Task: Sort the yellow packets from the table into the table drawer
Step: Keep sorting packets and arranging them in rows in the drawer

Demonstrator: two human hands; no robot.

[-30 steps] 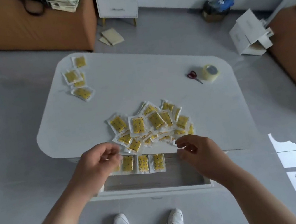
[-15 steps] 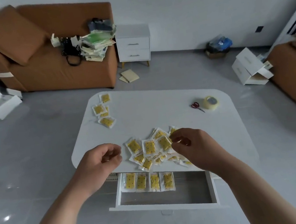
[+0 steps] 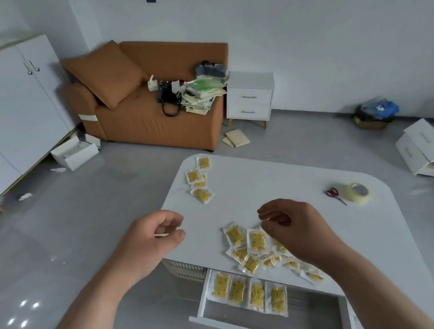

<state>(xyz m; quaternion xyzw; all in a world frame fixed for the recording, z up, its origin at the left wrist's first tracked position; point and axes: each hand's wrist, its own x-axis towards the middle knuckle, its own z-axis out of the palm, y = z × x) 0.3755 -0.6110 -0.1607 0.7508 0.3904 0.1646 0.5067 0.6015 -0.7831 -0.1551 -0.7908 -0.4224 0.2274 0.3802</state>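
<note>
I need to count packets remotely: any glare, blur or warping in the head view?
Head view: soft, even light, no glare on the table; small bright glints only on the floor at left; wide-angle warping tilts the cabinet and curves the table's edge; slight blur softens the sofa cushion, yet the drawer packets read clearly.

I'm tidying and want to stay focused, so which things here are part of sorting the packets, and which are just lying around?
For the job: packet pile, far packets, drawer packets, drawer, table.
Just lying about: scissors, tape, sofa, nightstand, open box.
</note>
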